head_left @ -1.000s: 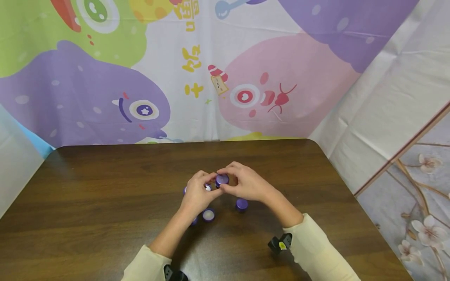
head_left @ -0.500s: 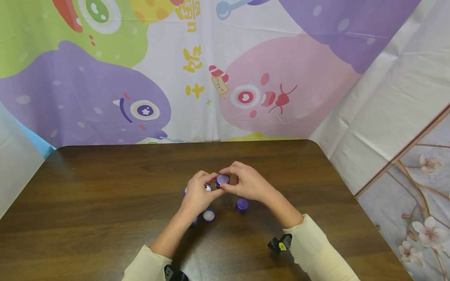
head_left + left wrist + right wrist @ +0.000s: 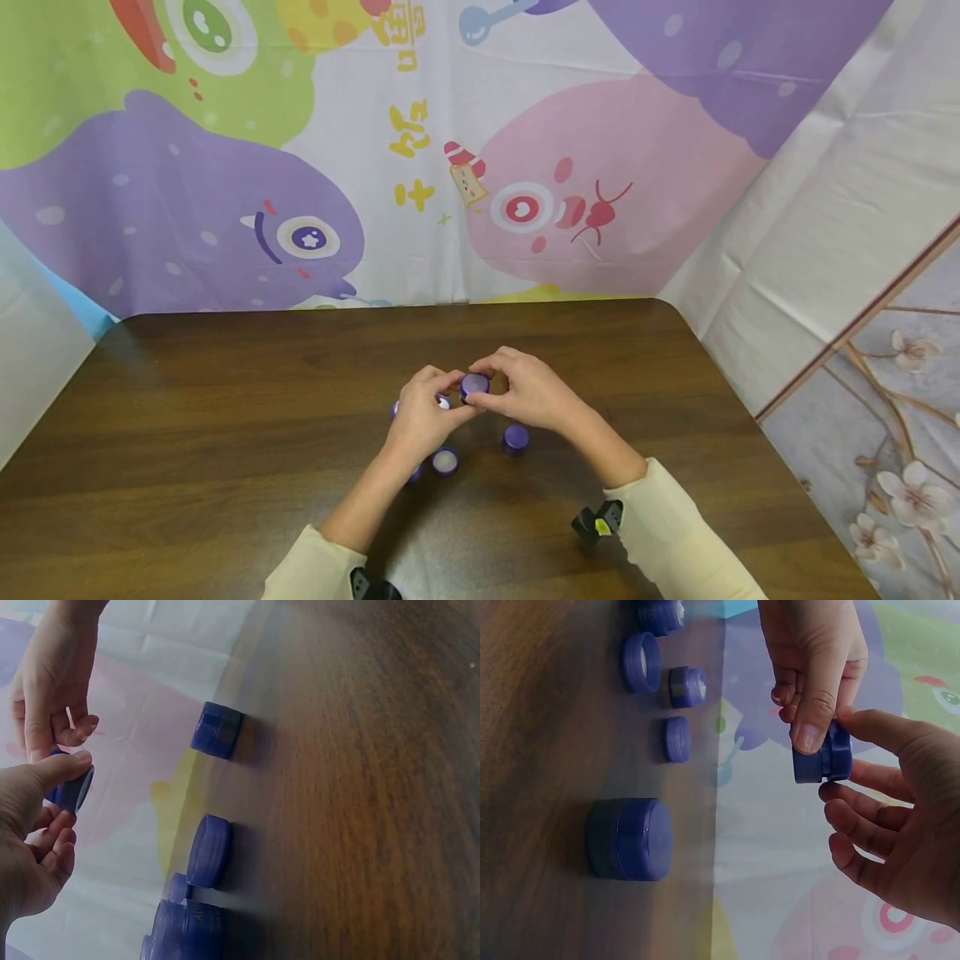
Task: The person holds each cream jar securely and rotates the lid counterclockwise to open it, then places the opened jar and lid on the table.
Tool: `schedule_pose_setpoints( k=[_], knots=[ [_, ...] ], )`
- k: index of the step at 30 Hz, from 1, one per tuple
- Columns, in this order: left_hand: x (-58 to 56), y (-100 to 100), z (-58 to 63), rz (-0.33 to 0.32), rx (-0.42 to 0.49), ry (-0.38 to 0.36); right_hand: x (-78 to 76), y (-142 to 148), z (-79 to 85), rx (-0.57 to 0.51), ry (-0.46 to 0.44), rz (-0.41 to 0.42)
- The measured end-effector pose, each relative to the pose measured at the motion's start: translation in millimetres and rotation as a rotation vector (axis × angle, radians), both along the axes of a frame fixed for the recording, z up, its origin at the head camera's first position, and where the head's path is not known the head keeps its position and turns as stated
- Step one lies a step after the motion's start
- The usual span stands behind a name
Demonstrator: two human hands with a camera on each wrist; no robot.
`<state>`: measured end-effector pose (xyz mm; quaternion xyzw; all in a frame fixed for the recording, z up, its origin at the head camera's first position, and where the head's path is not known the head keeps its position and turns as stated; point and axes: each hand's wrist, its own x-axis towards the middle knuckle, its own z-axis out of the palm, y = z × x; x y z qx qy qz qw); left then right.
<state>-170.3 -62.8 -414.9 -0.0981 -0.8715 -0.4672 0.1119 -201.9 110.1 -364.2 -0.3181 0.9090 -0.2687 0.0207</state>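
Observation:
A small purple jar (image 3: 807, 768) is held above the table between both hands, its lid (image 3: 474, 382) facing up toward the head camera. My left hand (image 3: 420, 414) pinches the jar's body between thumb and fingers. My right hand (image 3: 528, 392) grips the lid (image 3: 841, 754) with thumb and index finger. In the right wrist view a narrow groove shows between lid and body; I cannot tell how tightly they sit together. The other fingers of the right hand stay loosely bent beside the jar.
On the brown table (image 3: 225, 417), a closed purple jar (image 3: 515, 438) stands near the right hand. A loose lid (image 3: 445, 461) shows its pale inside. Around the left hand are another lid (image 3: 677, 739) and a small open jar (image 3: 688, 686) with white contents. A cartoon-printed cloth (image 3: 420, 250) hangs behind.
Both hands stay in nearly the same place, holding the jar and its lid. The right fingers shift very slightly on the lid. Nothing on the table moves.

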Motion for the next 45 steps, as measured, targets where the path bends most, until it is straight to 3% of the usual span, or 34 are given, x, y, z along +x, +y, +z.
schedule_pose_setpoints(
  k=[15,23,31,39,45],
  knots=[
    [0.3,0.2,-0.7,0.000,0.000,-0.001,0.1,0.5,-0.1,0.011,0.021,0.010],
    [0.2,-0.1,-1.4,-0.003,-0.001,0.018,0.2,0.6,-0.4,0.035,0.032,0.065],
    [-0.3,0.3,-1.4,-0.003,0.003,0.018,-0.4,0.2,1.1,0.030,0.044,0.026],
    [-0.3,0.7,-2.1,-0.005,0.002,0.002,0.0,0.7,2.9,0.032,0.020,0.103],
    [-1.3,0.8,-2.0,-0.011,-0.011,0.041,0.1,1.3,3.6,0.018,0.047,0.037]
  ],
)
